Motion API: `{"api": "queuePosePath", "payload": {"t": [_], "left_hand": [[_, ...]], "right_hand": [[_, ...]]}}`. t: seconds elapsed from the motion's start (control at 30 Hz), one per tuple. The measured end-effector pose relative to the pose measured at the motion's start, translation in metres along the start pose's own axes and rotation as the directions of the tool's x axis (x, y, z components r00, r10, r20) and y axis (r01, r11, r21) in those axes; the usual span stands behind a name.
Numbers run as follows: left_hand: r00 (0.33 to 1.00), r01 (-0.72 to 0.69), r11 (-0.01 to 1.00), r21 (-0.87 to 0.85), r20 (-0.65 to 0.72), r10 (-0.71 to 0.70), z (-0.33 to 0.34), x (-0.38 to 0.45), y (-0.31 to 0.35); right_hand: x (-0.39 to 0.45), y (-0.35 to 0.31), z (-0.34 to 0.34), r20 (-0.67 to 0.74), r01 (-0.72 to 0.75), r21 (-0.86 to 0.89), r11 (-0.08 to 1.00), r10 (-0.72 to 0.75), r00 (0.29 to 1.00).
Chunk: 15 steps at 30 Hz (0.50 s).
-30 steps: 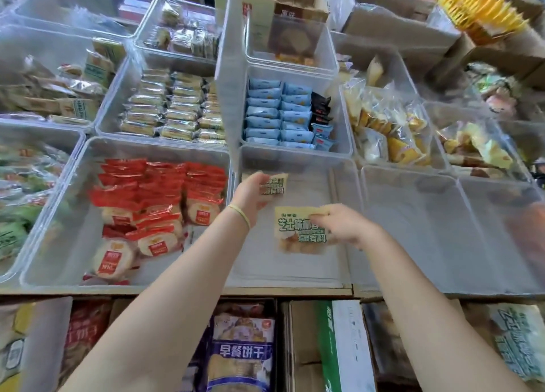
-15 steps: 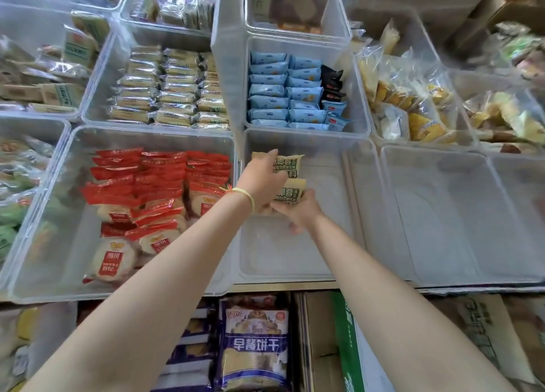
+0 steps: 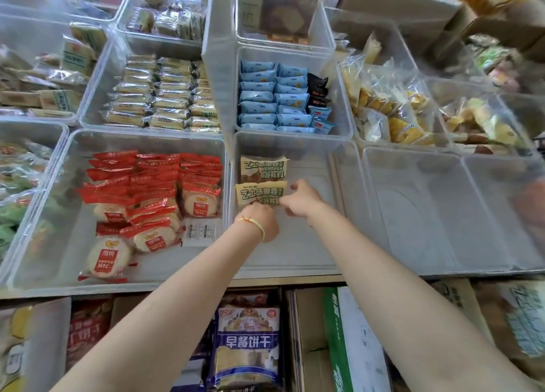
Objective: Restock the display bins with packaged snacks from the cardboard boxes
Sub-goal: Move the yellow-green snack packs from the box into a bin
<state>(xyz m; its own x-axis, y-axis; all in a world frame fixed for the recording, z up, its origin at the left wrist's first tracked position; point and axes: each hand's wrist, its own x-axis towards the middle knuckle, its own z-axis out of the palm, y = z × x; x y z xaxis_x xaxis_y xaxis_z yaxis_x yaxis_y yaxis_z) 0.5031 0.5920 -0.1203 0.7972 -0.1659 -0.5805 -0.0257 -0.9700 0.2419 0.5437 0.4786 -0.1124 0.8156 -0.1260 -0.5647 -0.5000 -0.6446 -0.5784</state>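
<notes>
Since half a second ago, lowered: right hand [image 3: 303, 199] pinching second yellow packet [image 3: 261, 192] just before first packet [image 3: 262, 168] at far-left of clear bin [image 3: 295, 256]; left hand [image 3: 261, 220] fingers hidden, grip indeterminable; recommend seating upright, overlapping, against left wall.

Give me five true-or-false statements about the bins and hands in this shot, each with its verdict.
1. Two green-lettered packets lie in the clear bin being filled. True.
2. The left hand wears a wristband. True.
3. The blue packets sit in the same bin as the red packets. False: different bins.
4. The right hand holds a red packet. False: it touches the nearer green-lettered packet.
5. The bin right of the hands is full. False: it looks empty.
</notes>
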Motion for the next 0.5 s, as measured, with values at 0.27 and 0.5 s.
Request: {"api": "queuePosePath", "payload": {"t": [0.27,0.5], "left_hand": [[0.980,-0.024,0.998,-0.056,-0.201,0.012,-0.013,-0.044,0.015],[0.837,-0.325,0.880,-0.346,-0.538,0.098,-0.020,-0.139,0.111]], "right_hand": [[-0.127,-0.023,-0.110,0.032,0.279,0.179,0.943,-0.289,0.957],[-0.261,0.093,-0.206,-0.265,0.346,0.077,0.935,-0.315,0.911]]}}
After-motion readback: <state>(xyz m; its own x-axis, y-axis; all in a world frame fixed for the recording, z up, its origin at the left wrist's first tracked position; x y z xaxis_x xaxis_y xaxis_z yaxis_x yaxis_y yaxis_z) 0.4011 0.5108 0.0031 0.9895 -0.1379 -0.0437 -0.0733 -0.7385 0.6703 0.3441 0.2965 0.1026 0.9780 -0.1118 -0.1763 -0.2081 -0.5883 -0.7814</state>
